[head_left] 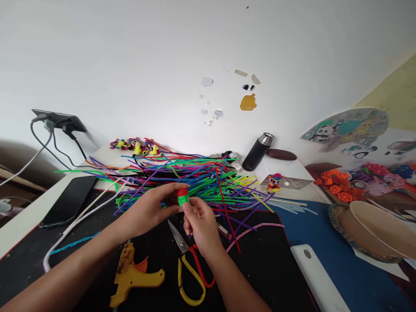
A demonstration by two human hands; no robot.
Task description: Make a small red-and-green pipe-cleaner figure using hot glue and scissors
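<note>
A small coiled piece, red on top and green below (183, 197), is held upright between my two hands. My left hand (155, 209) has its fingers and thumb around the coil from the left. From the right, my right hand (201, 223) pinches its lower end between thumb and fingers. Behind the hands spreads a pile of colourful pipe cleaners (198, 180). Just below them, scissors with one yellow and one red handle (191, 277) lie on the black mat (260, 268). A yellow glue gun (134, 277) rests left of the scissors.
A phone (69, 201) lies at the left. Small figures (138, 146) sit behind the pile; another figure (274, 183) stands before a white box (282, 167). A black bottle (257, 152), a white power bank-like object (320, 277) and a bowl (344, 234) are rightward.
</note>
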